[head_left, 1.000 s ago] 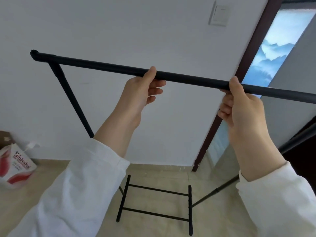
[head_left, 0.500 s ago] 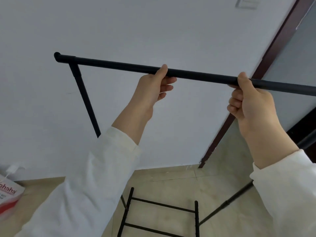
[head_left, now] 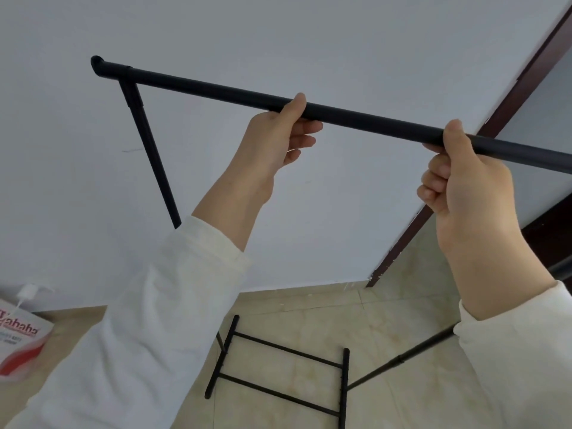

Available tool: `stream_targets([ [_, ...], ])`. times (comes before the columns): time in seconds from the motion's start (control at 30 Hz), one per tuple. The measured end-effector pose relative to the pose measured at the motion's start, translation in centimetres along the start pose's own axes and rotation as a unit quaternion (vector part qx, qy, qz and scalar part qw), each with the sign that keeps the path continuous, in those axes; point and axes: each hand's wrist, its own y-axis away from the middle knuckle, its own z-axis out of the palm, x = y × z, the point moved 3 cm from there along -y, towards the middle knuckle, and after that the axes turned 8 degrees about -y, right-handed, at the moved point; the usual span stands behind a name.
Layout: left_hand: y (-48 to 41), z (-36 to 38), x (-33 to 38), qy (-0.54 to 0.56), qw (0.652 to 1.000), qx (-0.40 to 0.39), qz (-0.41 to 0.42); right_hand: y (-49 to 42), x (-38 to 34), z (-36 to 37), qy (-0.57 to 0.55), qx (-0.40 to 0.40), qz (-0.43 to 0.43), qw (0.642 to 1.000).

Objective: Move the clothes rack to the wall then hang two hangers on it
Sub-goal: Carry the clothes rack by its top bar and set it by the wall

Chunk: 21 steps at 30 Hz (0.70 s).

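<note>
The black clothes rack point(head_left: 216, 89) fills the view, its top bar running from upper left down to the right edge. My left hand point(head_left: 275, 140) grips the bar near its middle from below, thumb over the top. My right hand point(head_left: 461, 178) grips the bar further right, fingers curled around it. The rack's left upright drops behind my left sleeve. Its base frame point(head_left: 278, 366) rests on the tiled floor close to the white wall point(head_left: 309, 41). No hangers are in view.
A dark brown door frame point(head_left: 510, 100) stands at the right, right of the wall. A white and red carton point(head_left: 21, 342) with a white plug above it sits on the floor at the far left. Beige tiles lie under the rack.
The rack's top bar has shifted right and closer to the wall, with both hands still gripping it. The view has tilted, so the light switch and the picture in the doorway have left the frame.
</note>
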Motion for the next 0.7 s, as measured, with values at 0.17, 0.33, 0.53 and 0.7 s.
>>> stream_targets([
  [0.17,-0.6,-1.4,-0.4,-0.005,1.000,0.011,-0.007,0.0,1.0,1.4,0.003,-0.002,0.011,1.000],
  [0.33,-1.2,-2.6,-0.6,0.004,1.000,0.020,-0.008,-0.2,1.5,2.7,0.003,-0.009,0.013,1.000],
  [0.53,-1.7,-3.7,-1.2,0.006,0.999,0.027,-0.016,-0.3,2.2,3.7,0.003,-0.013,0.011,1.000],
  [0.7,-1.9,-4.2,-1.6,0.010,0.999,0.030,-0.023,-0.2,2.8,4.3,0.010,-0.018,0.005,1.000],
])
